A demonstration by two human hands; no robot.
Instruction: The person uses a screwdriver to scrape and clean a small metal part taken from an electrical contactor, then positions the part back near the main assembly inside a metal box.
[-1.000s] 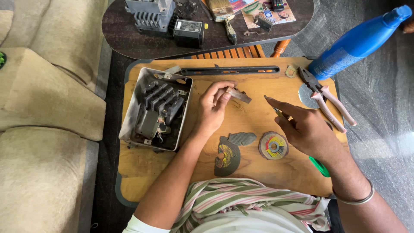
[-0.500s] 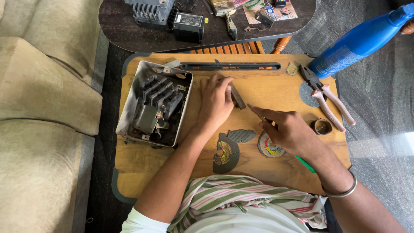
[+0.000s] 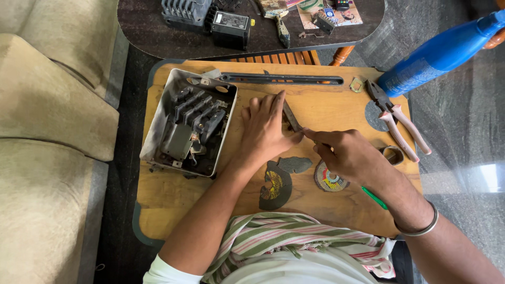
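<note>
My left hand [image 3: 265,129] lies on the wooden board [image 3: 168,194] and pins a small flat metal piece [image 3: 290,115] between thumb and fingers. My right hand [image 3: 347,155] grips a green-handled tool [image 3: 374,198]; its tip, hidden by my fingers, meets the metal piece near my left thumb. Left of my left hand sits an open grey metal switch box [image 3: 184,123] with dark parts inside.
Broken abrasive discs [image 3: 277,181] and a small round disc [image 3: 327,179] lie near me. Pink-handled pliers [image 3: 400,123], a tape roll [image 3: 393,154], a long dark metal bar [image 3: 281,79] and a blue bottle [image 3: 439,52] are on the board's far and right sides. A dark table [image 3: 158,37] holds electrical parts; a sofa [image 3: 47,105] stands at left.
Both hands came down onto the board. My left hand pressed the metal piece flat, and my right hand brought the tool's tip over to it.
</note>
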